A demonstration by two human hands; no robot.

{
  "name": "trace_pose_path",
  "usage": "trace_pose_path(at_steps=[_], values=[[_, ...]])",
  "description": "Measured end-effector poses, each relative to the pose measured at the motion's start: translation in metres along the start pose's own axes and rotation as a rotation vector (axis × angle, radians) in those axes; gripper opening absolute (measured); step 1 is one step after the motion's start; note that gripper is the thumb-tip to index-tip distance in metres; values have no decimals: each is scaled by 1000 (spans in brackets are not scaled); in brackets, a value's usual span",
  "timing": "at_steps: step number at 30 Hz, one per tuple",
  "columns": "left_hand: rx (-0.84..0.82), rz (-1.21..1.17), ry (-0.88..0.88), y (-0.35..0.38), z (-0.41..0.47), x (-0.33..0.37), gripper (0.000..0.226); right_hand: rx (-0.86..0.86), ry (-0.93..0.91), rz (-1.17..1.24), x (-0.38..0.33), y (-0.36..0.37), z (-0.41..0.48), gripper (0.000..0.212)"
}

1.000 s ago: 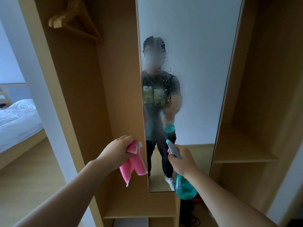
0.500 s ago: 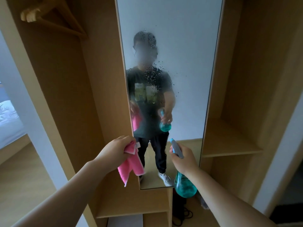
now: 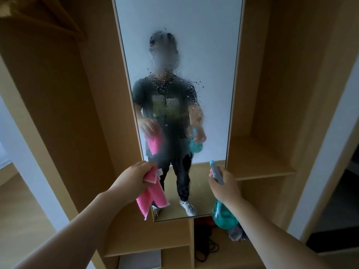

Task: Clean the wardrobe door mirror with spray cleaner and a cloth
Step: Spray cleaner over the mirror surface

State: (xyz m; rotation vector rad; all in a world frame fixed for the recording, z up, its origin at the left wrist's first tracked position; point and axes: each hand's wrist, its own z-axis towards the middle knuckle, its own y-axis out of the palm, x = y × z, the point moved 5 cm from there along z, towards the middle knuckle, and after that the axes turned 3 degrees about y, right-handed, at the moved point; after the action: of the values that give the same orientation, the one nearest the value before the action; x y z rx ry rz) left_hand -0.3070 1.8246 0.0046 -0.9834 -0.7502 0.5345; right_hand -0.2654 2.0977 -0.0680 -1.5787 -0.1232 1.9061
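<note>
Wood wardrobe [image 3: 64, 117] panel at far left, with a hanger [image 3: 38, 20] dim in the top corner.

Left hand [image 3: 134, 177]: fingers curled round a bunched corner of the pink cloth [image 3: 153, 199]. The rest of the cloth hangs loose below the fist. It sits in front of the mirror's lower left edge; whether it touches the glass cannot be told.

Mirror [image 3: 213, 55]: tall panel, centre of view. Droplets [image 3: 171, 84] are beaded over the middle band and fogged in places. The top and lower stretches look dry, and no wipe streaks are visible.

Right hand [image 3: 225, 187]: wrapped round the neck of the spray bottle [image 3: 223, 216], low at the mirror's right edge. The nozzle [image 3: 216, 172] angles up toward the glass and the teal body hangs below the fist. Finger position on the trigger is hidden.

Shelf [image 3: 262, 171] to the right, with cables [image 3: 206, 247] on the lower shelf under the mirror.

Step, as judged: spraying is done or nearly done, and wiping has not begun.

Next move, as judged:
- Either wet the dry upper and lower glass, or lift the cloth to the top of the wet patch.
- Spread the cloth flat under the palm and work downward in overlapping passes before the drops run.
- Keep the bottle clear of the glass or set it on the shelf.
</note>
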Motion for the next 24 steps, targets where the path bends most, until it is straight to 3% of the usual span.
trace_pose_path(at_steps=[8,24], values=[[-13,9,-21,9,3,13,34,18,32,46,19,-21,4,20],[-12,5,-20,14,-10,11,35,66,113,-19,48,-30,-13,11]])
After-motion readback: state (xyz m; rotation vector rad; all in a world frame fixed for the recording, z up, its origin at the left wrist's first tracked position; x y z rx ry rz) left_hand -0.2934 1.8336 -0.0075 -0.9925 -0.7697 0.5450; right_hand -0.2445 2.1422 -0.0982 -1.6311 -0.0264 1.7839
